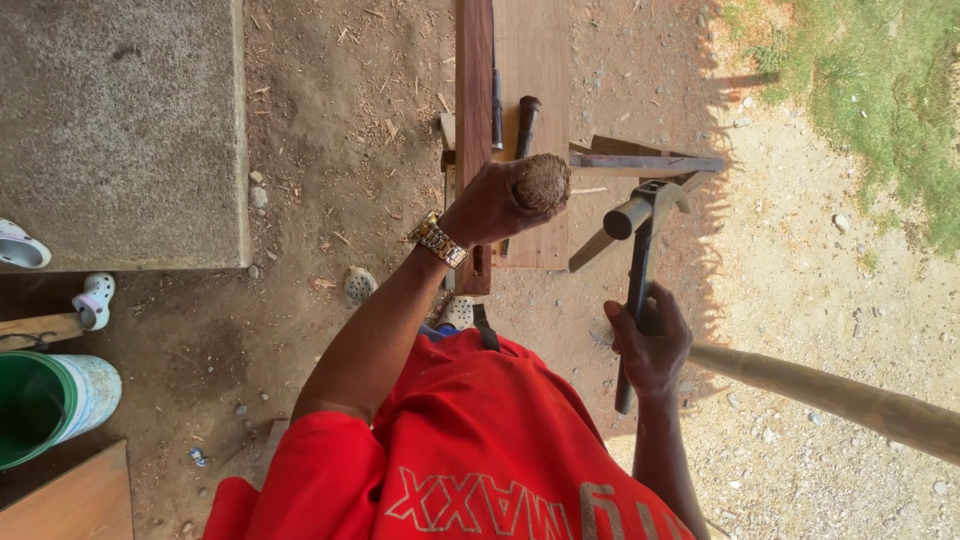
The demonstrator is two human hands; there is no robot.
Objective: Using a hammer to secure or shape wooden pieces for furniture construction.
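While left hand (490, 205) grips rough, fibrous brown round lump (543, 182) at frame centre, above reddish-brown wooden plank (530, 70), right hand (652, 345) closed round dark handle of steel claw hammer (640, 250), head raised just right of lump. Gold metal wristwatch (437, 239) on left wrist. Dark round-handled tool (524, 125) lies on plank. Green plastic bucket with white patterned outside (45, 400) lower left. Grey concrete slab (120, 120) upper left; dirt ground (340, 120) strewn with wood chips.

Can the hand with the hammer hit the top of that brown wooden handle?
Probably yes. The right hand holds the hammer raised just beside the wooden handle, which the left hand grips below its frayed top. Nothing lies between them.
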